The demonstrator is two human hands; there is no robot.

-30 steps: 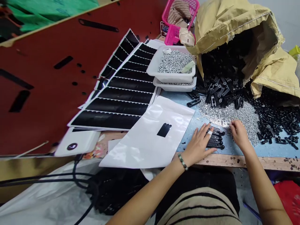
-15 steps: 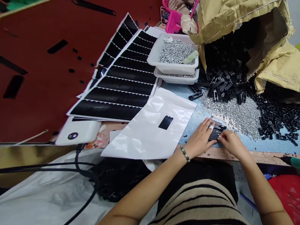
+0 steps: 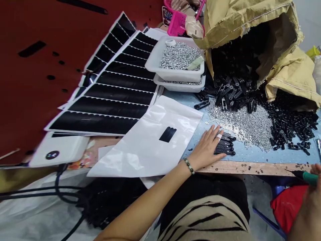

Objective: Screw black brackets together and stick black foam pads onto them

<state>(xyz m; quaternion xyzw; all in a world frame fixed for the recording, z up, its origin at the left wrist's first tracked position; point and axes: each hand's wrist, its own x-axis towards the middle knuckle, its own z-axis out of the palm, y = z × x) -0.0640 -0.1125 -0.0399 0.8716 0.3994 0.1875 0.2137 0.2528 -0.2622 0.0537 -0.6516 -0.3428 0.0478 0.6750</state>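
My left hand [image 3: 206, 149] lies flat, fingers outstretched, over a row of black perforated plastic strips [image 3: 225, 147] on the blue mat. Their rounded ends show past the fingers, and the rest is under the hand. At the right edge, my right hand [image 3: 307, 209] is closed around a green and black screwdriver [image 3: 309, 177], its thin bit pointing left. Part of this hand is blurred and cut off by the frame. Beyond the left hand lie a heap of small silver screws and nuts [image 3: 253, 124] and loose black plastic parts [image 3: 288, 122].
A torn yellow paper sack [image 3: 240, 20] spills black parts at the back. White tubs [image 3: 150, 62] of metal screws stand left of it. Sheets of black stickers [image 3: 107, 102], a white backing sheet [image 3: 120, 164] and a white device [image 3: 72, 150] with a cable lie left.
My right hand has left the strips, moved right and closed around the screwdriver. My left hand stays on the strips. The view has shifted slightly.
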